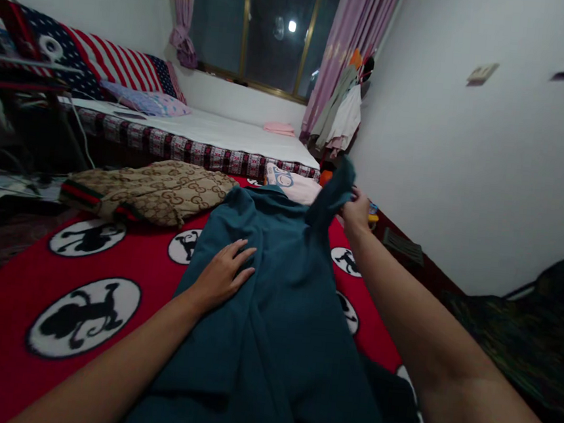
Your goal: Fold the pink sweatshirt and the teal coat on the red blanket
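Observation:
A dark teal garment (273,316) lies spread along a red bedsheet (18,294) printed with black-and-white cartoon circles. My left hand (224,272) rests flat on the garment's left side, fingers stretched out. My right hand (354,211) is closed on a far corner of the teal garment and holds that corner lifted above the bed.
A beige patterned garment (155,190) with red-green trim lies at the far left of the bed, a pale pink garment (291,185) beyond the teal one. A second bed (209,136) with pillows stands by the window. A white wall (464,155) runs close on the right; dark cloth (523,331) lies there.

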Demonstrator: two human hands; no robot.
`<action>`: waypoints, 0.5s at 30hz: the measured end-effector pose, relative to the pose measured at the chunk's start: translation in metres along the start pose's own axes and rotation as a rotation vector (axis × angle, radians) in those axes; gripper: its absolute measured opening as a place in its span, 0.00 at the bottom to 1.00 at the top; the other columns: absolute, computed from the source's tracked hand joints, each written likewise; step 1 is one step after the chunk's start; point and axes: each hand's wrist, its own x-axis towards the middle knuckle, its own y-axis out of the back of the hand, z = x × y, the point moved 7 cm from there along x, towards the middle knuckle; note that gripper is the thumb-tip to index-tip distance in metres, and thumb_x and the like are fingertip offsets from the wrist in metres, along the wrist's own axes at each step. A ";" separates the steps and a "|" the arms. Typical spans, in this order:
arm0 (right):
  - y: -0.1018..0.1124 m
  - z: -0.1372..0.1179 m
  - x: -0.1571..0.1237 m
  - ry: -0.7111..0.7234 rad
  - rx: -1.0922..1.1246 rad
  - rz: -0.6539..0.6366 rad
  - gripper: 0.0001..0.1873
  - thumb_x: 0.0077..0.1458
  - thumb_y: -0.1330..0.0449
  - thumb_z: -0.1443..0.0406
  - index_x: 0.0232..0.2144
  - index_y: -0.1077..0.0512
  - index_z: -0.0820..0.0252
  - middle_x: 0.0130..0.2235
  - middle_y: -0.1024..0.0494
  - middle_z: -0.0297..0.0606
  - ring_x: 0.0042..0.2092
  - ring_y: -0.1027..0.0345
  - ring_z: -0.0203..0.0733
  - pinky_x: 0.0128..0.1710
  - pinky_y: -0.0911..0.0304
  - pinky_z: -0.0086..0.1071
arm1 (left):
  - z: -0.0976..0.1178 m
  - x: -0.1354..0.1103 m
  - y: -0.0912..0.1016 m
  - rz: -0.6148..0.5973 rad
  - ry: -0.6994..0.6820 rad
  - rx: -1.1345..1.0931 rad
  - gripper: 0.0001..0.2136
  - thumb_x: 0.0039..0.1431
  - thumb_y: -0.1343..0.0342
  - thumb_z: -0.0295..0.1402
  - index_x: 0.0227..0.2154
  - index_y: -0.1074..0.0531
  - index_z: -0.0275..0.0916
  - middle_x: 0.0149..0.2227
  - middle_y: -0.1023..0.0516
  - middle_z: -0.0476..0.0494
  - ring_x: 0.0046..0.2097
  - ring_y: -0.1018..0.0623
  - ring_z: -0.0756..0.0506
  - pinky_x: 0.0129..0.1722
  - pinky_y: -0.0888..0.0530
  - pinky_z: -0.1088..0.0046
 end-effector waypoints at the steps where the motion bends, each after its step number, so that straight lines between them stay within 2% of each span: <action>1: -0.026 -0.027 -0.006 0.072 0.137 -0.120 0.32 0.52 0.44 0.62 0.59 0.41 0.61 0.56 0.31 0.46 0.46 0.29 0.41 0.40 0.30 0.33 | 0.003 -0.002 0.005 0.023 -0.033 -0.028 0.19 0.65 0.53 0.39 0.56 0.32 0.39 0.61 0.35 0.36 0.62 0.35 0.39 0.62 0.37 0.57; 3: -0.075 -0.079 -0.037 0.242 0.290 -0.513 0.34 0.49 0.38 0.61 0.58 0.39 0.54 0.60 0.34 0.41 0.48 0.29 0.40 0.43 0.30 0.33 | 0.008 -0.005 0.013 0.043 -0.083 -0.070 0.17 0.66 0.54 0.38 0.53 0.30 0.41 0.57 0.31 0.38 0.60 0.32 0.41 0.61 0.34 0.58; 5: -0.094 -0.109 -0.078 0.356 0.332 -0.783 0.30 0.49 0.36 0.60 0.55 0.34 0.55 0.57 0.31 0.40 0.48 0.29 0.41 0.45 0.30 0.34 | 0.012 -0.007 0.018 0.057 -0.114 -0.092 0.15 0.66 0.54 0.36 0.50 0.28 0.41 0.54 0.29 0.39 0.57 0.31 0.42 0.59 0.32 0.60; 6: -0.094 -0.112 -0.096 0.384 0.302 -0.855 0.26 0.50 0.36 0.60 0.52 0.31 0.57 0.53 0.27 0.39 0.47 0.28 0.41 0.45 0.31 0.34 | 0.013 -0.007 0.020 0.066 -0.124 -0.097 0.14 0.66 0.54 0.35 0.50 0.28 0.42 0.53 0.28 0.40 0.57 0.30 0.42 0.59 0.32 0.61; 8: -0.080 -0.100 -0.123 0.396 0.151 -0.860 0.17 0.53 0.38 0.61 0.45 0.26 0.61 0.45 0.22 0.39 0.45 0.28 0.41 0.44 0.31 0.34 | 0.014 -0.006 0.020 0.085 -0.133 -0.097 0.14 0.66 0.54 0.34 0.49 0.28 0.42 0.52 0.28 0.40 0.56 0.30 0.43 0.58 0.31 0.61; 11: -0.042 -0.058 -0.145 0.368 -0.180 -0.694 0.10 0.54 0.40 0.63 0.38 0.24 0.62 0.39 0.21 0.41 0.40 0.28 0.42 0.41 0.32 0.35 | 0.012 -0.004 0.018 0.116 -0.134 -0.087 0.14 0.66 0.54 0.31 0.50 0.28 0.42 0.53 0.29 0.40 0.56 0.30 0.43 0.57 0.31 0.61; 13: -0.018 -0.031 -0.159 0.305 -0.316 -0.644 0.11 0.54 0.39 0.62 0.37 0.24 0.62 0.38 0.22 0.42 0.39 0.28 0.42 0.39 0.34 0.34 | 0.010 -0.003 0.017 0.139 -0.126 -0.082 0.14 0.65 0.54 0.30 0.50 0.29 0.41 0.54 0.30 0.39 0.57 0.30 0.43 0.57 0.30 0.61; 15: 0.001 -0.008 -0.177 0.175 -0.381 -0.676 0.17 0.53 0.38 0.56 0.41 0.25 0.60 0.38 0.22 0.41 0.38 0.28 0.43 0.36 0.35 0.33 | 0.010 -0.002 0.016 0.144 -0.116 -0.083 0.15 0.65 0.54 0.29 0.50 0.29 0.40 0.55 0.31 0.38 0.57 0.30 0.43 0.57 0.30 0.62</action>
